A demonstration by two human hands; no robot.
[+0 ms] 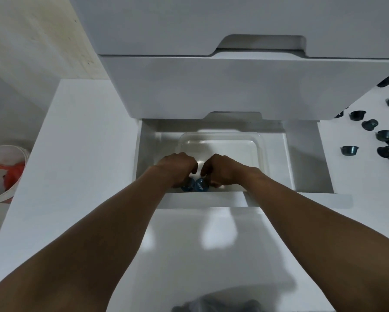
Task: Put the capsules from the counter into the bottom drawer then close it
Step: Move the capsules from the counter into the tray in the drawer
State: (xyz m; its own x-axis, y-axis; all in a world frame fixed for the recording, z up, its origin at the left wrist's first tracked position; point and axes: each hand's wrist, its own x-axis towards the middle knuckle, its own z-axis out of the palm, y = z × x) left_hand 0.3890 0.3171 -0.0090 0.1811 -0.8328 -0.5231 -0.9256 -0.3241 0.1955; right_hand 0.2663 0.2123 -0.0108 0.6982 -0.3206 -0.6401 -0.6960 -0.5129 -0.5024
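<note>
White desk (346, 136) fills the frame's right side, carrying scattered dark capsules (349, 150). At centre, the open bottom drawer (310, 158) holds a clear tray (220, 143). Left hand (177, 167) and right hand (225, 170), both curled, each grip blue-lidded capsules (200, 184) over the tray's near edge.

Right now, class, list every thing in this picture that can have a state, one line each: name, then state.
bottom drawer: pulled open.
middle drawer: partly out.
clear container: sits open-topped inside the bottom drawer.
blue capsules: two at the drawer's front, under the hands.
left hand: curled over a capsule.
right hand: curled beside the other.
counter capsules: scattered, some upright, some tipped.
white bucket: open.
</note>
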